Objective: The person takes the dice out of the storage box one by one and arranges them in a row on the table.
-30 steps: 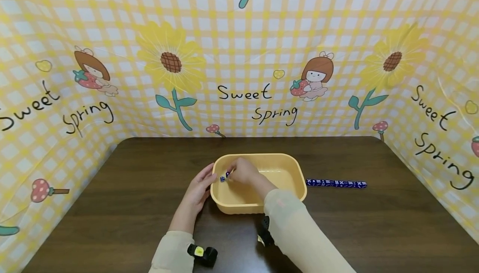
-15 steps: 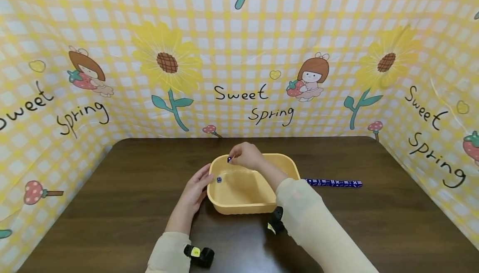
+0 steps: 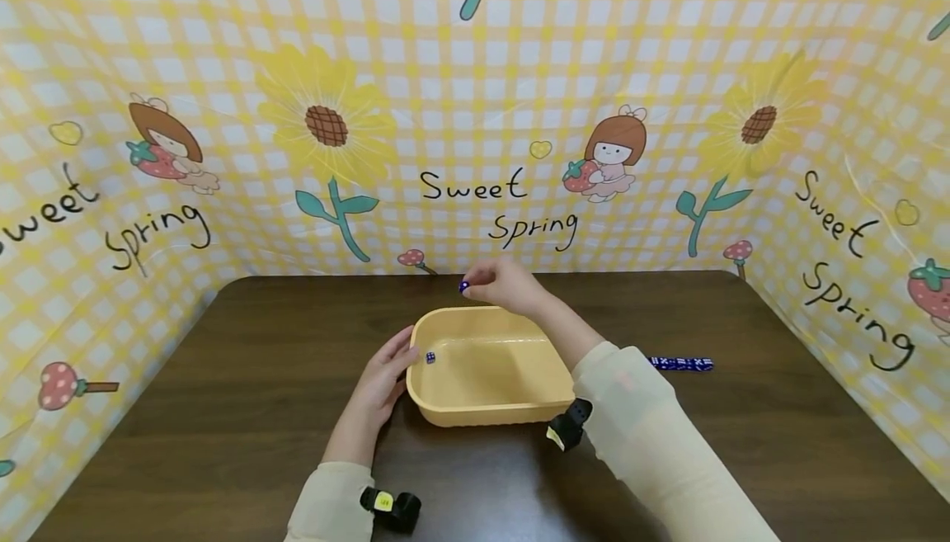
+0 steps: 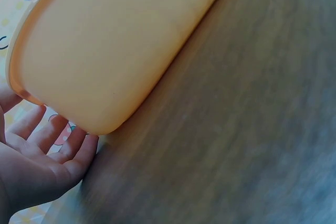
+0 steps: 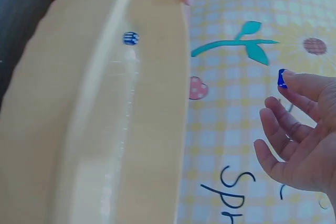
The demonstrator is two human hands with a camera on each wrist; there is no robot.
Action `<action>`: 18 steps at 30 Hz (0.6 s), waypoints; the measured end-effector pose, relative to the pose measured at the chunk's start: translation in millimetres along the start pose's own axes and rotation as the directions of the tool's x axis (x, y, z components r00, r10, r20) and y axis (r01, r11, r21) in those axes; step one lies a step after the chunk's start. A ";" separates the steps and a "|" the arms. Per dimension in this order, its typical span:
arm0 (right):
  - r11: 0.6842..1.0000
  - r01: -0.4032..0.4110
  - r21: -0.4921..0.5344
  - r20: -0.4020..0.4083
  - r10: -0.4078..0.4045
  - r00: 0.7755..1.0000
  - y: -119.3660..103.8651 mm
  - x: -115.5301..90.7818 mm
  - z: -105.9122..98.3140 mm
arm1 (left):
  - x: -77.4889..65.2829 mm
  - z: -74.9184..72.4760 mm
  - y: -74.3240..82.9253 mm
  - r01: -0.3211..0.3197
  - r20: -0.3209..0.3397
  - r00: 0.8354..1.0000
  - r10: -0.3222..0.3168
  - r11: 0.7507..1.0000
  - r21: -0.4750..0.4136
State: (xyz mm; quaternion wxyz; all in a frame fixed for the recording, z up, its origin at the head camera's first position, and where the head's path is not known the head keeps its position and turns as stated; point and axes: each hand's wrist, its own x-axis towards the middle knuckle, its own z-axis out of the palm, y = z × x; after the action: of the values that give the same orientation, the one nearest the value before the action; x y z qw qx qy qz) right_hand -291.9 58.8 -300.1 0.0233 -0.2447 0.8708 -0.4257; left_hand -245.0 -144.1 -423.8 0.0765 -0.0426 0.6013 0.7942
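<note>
A yellow plastic basin (image 3: 486, 414) sits on the table, one blue die (image 3: 430, 357) lying inside near its left end. At that end my left hand (image 3: 384, 377) holds the basin, thumb at the rim and fingers against the outer wall, as the left wrist view shows. My right hand (image 3: 508, 285) is raised beyond the basin's far rim. Between its thumb and index finger it pinches a second blue die (image 5: 282, 79); its other fingers are loosely bent. To the right of the basin lies a row of blue dice (image 3: 681, 364), partly hidden by the right sleeve.
The brown wooden table (image 3: 223, 410) runs out to all sides of the basin. A yellow checked cloth (image 3: 460, 96) with flower prints rises behind it and at both sides. Black wrist cameras (image 3: 570, 425) are strapped over both sleeves.
My right hand has picked one of the two dice out of the basin and lifted it up past the far rim. The left hand stays at the basin's left end.
</note>
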 end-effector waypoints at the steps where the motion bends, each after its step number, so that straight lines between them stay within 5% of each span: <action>1: 1.000 0.004 0.015 -0.008 -0.004 1.000 -1.0 -0.8 -3.0 | 0.0 -0.2 0.0 -0.001 0.001 1.000 0.001 1.000 0.000; 18: 0.986 0.072 0.148 -0.190 -0.043 0.981 18.3 -23.8 -43.5 | 2.4 -0.5 -2.4 -0.006 -0.007 1.000 0.005 1.000 -0.011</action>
State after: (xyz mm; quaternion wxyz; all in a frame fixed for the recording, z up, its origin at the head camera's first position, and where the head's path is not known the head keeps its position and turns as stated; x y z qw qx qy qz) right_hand -289.2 110.6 -290.2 -0.0517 -0.2267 0.8262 -0.5132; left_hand -246.9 -143.8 -426.6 0.0721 -0.0440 0.5972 0.7976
